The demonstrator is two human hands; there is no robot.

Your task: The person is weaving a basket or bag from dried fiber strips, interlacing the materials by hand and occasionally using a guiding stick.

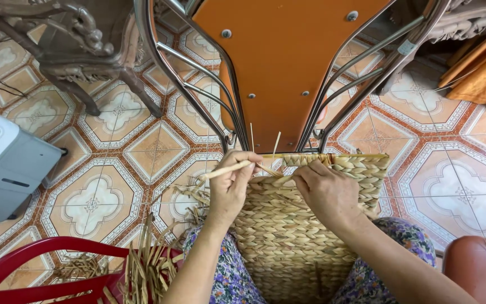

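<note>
A woven straw basket point(288, 236) of plaited pale fibre rests on my lap, its rim towards the far side. My left hand point(229, 188) pinches a loose straw strand point(226, 169) at the basket's upper left corner; the strand sticks out to the left. My right hand point(327, 191) presses on the top edge of the basket, fingers curled around the weave next to the left hand. A few thin strand ends stand up from the rim between the hands.
An upturned orange chair point(282, 56) with chrome legs stands just beyond the basket. A dark carved wooden table leg point(85, 50) is at the far left, a grey-white appliance point(1, 163) at left, a red plastic chair point(40, 270) with loose straw point(142, 264) at lower left. The floor is patterned tile.
</note>
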